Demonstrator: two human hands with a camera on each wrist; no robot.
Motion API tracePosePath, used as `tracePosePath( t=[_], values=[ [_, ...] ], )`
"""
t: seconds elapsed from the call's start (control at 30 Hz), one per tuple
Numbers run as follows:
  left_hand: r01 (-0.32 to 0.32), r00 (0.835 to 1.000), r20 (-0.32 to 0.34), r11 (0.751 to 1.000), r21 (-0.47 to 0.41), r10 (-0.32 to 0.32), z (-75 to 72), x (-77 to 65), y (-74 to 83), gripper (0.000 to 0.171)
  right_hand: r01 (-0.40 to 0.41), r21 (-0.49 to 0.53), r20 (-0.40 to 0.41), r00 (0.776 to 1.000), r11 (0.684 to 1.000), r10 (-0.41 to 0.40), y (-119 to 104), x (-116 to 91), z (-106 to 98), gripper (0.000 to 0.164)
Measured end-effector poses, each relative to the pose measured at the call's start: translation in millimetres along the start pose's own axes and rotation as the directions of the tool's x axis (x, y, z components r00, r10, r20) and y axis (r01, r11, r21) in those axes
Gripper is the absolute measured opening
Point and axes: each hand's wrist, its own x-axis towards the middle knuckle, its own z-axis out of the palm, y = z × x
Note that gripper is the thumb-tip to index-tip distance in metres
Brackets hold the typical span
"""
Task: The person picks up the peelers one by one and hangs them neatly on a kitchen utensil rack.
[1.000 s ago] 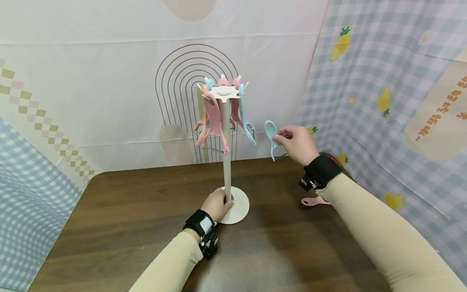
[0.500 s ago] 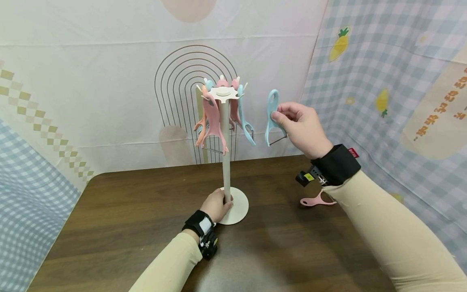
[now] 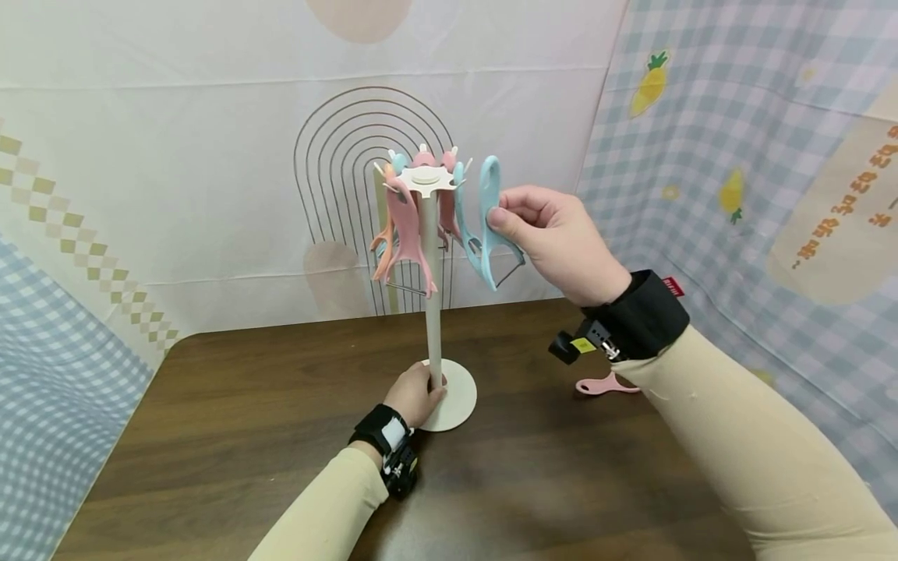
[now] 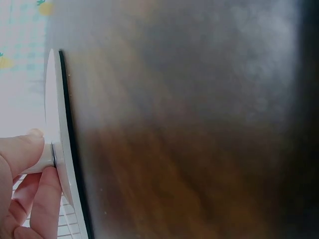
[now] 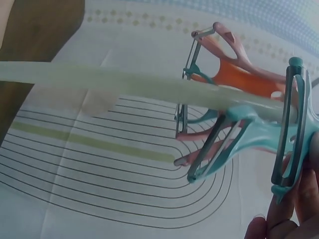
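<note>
My right hand pinches a light blue Y-shaped peeler by its handle, thumb in front, its blade end pointing down. This peeler is beside the white stand's top and overlaps a hanging blue peeler in the head view. In the right wrist view, the held peeler's blade shows close to the hooks' end of the stand. My left hand grips the pole just above its round base. A pink peeler and an orange peeler hang from the hooks, with others partly hidden behind.
Another pink peeler lies on the dark wooden table at the right, partly covered by my right forearm. A white printed cloth hangs behind the table, and a blue checked cloth at the right.
My right hand has risen and then moved left to the stand, bringing the blue peeler upright beside the hooks. My left hand has stayed on the pole.
</note>
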Motion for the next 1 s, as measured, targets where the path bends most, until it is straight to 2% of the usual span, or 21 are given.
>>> tracePosePath(
  t=[0.23, 0.53, 1.0],
  values=[
    [-0.012, 1.000, -0.011, 1.000, -0.007, 0.012, 2.4, 1.1, -3.0, 0.007, -0.029, -0.027, 0.032, 0.999, 0.999, 0.030, -1, -1, 7, 0.020],
    [-0.012, 1.000, -0.023, 1.000, 0.007, 0.013, 1.5, 1.5, -2.0, 0.006, -0.028, -0.025, 0.047, 0.998, 0.999, 0.029, -2, 4, 12, 0.022],
    [0.012, 1.000, -0.001, 1.000, -0.008, -0.012, 2.2, 2.7, -3.0, 0.007, -0.034, -0.039, 0.061, 0.997, 0.999, 0.037, -2, 3, 13, 0.023]
  ],
)
